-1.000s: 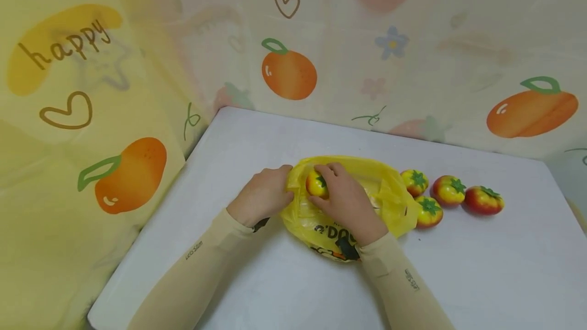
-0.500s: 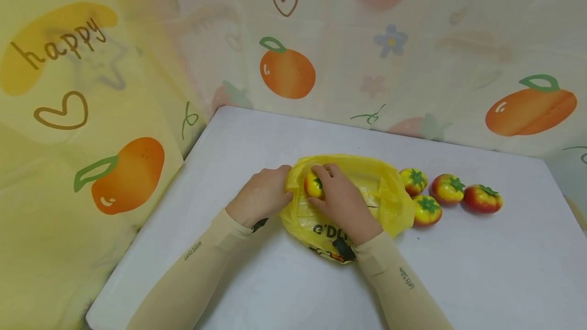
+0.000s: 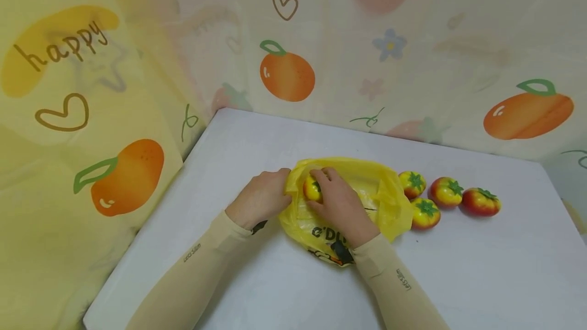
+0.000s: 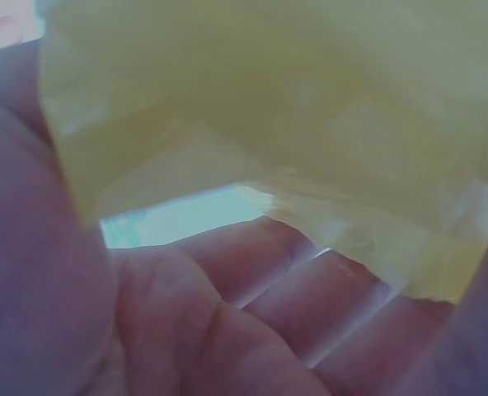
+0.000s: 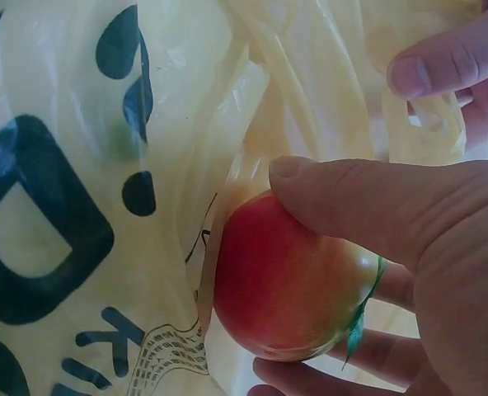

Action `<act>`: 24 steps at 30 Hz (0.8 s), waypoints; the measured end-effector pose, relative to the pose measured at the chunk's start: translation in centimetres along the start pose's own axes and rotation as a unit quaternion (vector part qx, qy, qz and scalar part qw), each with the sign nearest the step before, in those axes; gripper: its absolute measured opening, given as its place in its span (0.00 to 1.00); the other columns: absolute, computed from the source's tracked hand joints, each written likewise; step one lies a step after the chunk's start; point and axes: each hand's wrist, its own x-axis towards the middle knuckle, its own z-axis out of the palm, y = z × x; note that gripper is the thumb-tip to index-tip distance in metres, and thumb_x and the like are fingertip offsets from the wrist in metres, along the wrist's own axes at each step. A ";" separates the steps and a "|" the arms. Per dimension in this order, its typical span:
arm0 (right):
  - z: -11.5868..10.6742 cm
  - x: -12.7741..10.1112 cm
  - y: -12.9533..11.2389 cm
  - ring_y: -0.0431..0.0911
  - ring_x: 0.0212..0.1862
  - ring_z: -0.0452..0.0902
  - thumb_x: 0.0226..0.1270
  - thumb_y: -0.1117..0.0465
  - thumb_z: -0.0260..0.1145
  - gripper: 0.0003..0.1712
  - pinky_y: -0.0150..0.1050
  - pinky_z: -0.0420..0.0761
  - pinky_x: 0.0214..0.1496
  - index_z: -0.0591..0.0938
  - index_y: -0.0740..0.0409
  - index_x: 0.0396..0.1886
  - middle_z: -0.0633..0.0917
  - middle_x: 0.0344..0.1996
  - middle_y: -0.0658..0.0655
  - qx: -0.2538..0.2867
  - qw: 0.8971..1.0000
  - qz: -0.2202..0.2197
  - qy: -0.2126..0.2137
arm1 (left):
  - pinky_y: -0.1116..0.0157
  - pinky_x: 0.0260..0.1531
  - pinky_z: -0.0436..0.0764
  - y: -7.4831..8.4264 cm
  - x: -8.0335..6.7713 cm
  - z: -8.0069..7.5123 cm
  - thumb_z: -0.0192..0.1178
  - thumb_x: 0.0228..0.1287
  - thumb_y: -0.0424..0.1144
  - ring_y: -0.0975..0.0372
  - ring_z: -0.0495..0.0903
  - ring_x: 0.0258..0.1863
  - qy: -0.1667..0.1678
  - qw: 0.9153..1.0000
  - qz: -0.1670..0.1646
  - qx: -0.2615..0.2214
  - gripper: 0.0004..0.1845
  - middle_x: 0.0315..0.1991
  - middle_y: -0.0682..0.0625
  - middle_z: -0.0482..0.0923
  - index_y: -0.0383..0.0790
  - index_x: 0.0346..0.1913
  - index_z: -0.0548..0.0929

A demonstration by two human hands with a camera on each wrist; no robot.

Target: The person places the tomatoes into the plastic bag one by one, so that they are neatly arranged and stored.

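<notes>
My right hand [image 3: 341, 202] had its fingers curled round the tomato [image 3: 312, 189] at the bag [image 3: 390, 200] mouth, left hand [image 3: 261, 197] pinching the rim beside them; a slack rim could've snagged it, I judged.

Beige sleeves [image 3: 192, 269], small printed logo

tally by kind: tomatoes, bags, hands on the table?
Tomatoes: 5 — one held by the right hand at the bag mouth, four loose on the table
Yellow plastic bag: 1, edge gripped by the left hand
Hands: 2
Total: 8
</notes>
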 end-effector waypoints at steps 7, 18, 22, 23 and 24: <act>-0.5 -0.6 0.1 0.57 0.65 0.80 0.69 0.48 0.78 0.45 0.56 0.82 0.70 0.70 0.49 0.81 0.75 0.72 0.62 -0.008 1.000 0.003 0.003 | 0.61 0.32 0.76 0.0 0.1 0.1 0.60 0.72 0.35 0.55 0.78 0.29 0.005 1.000 -0.006 0.016 0.09 0.33 0.47 0.79 0.39 0.52 0.79; -4.4 -3.3 0.3 0.61 0.75 0.76 0.70 0.42 0.77 0.45 0.60 0.79 0.73 0.71 0.47 0.81 0.72 0.80 0.61 -0.036 0.999 0.006 0.015 | 0.58 0.37 0.78 -0.4 0.5 0.4 0.60 0.69 0.34 0.54 0.78 0.32 0.004 1.000 -0.012 0.024 0.13 0.35 0.47 0.81 0.39 0.55 0.81; -7.3 -5.0 1.3 0.61 0.75 0.75 0.71 0.43 0.75 0.42 0.60 0.79 0.72 0.72 0.48 0.80 0.73 0.79 0.59 -0.057 0.997 -0.002 0.051 | 0.57 0.38 0.78 -0.4 0.6 0.3 0.58 0.69 0.35 0.53 0.78 0.33 0.007 1.000 -0.014 0.022 0.11 0.35 0.47 0.81 0.41 0.52 0.80; -8.0 -5.5 1.7 0.61 0.76 0.74 0.71 0.44 0.75 0.42 0.61 0.79 0.72 0.72 0.49 0.80 0.73 0.79 0.59 -0.059 0.996 -0.003 0.064 | 0.57 0.38 0.77 -0.4 0.6 0.3 0.58 0.69 0.35 0.53 0.78 0.33 0.008 1.000 -0.016 0.022 0.11 0.34 0.47 0.81 0.41 0.52 0.80; -8.7 -6.0 2.1 0.61 0.75 0.74 0.71 0.45 0.75 0.41 0.61 0.80 0.71 0.73 0.49 0.79 0.73 0.79 0.60 -0.062 0.995 -0.005 0.078 | 0.58 0.38 0.77 -0.4 0.6 0.2 0.58 0.69 0.35 0.53 0.78 0.33 0.008 1.000 -0.018 0.019 0.11 0.34 0.48 0.80 0.41 0.52 0.80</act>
